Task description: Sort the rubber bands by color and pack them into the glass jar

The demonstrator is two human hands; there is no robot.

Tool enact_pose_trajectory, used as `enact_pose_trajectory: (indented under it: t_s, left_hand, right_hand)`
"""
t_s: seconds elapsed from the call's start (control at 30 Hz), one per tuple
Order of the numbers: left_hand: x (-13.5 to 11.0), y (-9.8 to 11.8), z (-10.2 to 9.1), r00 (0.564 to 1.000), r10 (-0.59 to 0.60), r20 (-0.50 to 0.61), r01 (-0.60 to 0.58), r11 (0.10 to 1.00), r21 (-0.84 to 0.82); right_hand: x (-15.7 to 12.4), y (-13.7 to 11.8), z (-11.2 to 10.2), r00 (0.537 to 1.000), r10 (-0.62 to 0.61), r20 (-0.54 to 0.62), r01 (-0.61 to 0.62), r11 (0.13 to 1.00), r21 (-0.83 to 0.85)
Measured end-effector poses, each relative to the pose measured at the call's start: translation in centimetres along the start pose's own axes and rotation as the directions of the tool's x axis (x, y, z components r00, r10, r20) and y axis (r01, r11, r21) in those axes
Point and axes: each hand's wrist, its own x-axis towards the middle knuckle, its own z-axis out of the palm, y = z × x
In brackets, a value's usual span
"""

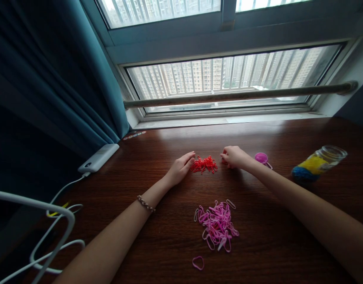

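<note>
Nearest the camera, a thick white cable (51,206) arches in from the edge, well to the left of both sets of fingers; it is partly in front of a thinner, looped white cord (41,244). Two bare forearms reach forward over the brown wooden tabletop (158,252), the left one wearing one braided bracelet (146,204).

Two main piles of rubber bands lie there, each too tangled to count. The red rubber bands (204,164) sit between the two hands, touching the fingertips of the left hand (179,170). Its fingers are extended and empty, lying low along the pile's edge. The right hand (235,156) has its fingers bent down over a few more red bands (225,162), just right of the pile; whether they are clamped on any, I cannot tell.

The pink rubber bands (218,225) lie nearer the camera than either hand's fingers, with two pale bands at the pile's edges. One single pink band (198,263) lies apart, nearer still.

Right of the right fingers is one small pink cup (261,158) with a loop handle; farther right, one glass jar (320,159) with yellow and blue contents. Well left of the left fingers, one white power bank (99,157) lies beside one blue curtain (89,79). Beyond all the fingers, one rail (229,96) crosses the window.
</note>
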Motion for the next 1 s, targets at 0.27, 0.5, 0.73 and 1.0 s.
enact_pose_trajectory:
  t_s: [0.27,0.5,0.73,1.0]
  left_hand:
    - [-0.7,1.4,-0.1,0.984,0.130,0.118,-0.119,0.988,-0.097]
    - [-1.6,3.0,0.1,0.973,0.219,-0.073,-0.204,0.963,0.174]
    - [-7.0,9.1,-1.6,0.942,0.228,0.248,-0.289,0.925,0.248]
    - [-15.1,11.4,-2.2,0.932,0.035,0.361,-0.178,0.911,0.372]
  right_hand:
    - [-1.7,-3.0,0.4,0.965,-0.264,-0.004,0.186,0.671,0.718]
    - [-8.0,-3.8,-0.2,0.893,-0.420,-0.160,0.449,0.812,0.373]
    - [-17.6,-1.7,4.6,0.772,-0.635,-0.041,0.632,0.773,-0.059]
    - [-17.9,-1.4,3.8,0.763,-0.633,-0.134,0.645,0.761,0.074]
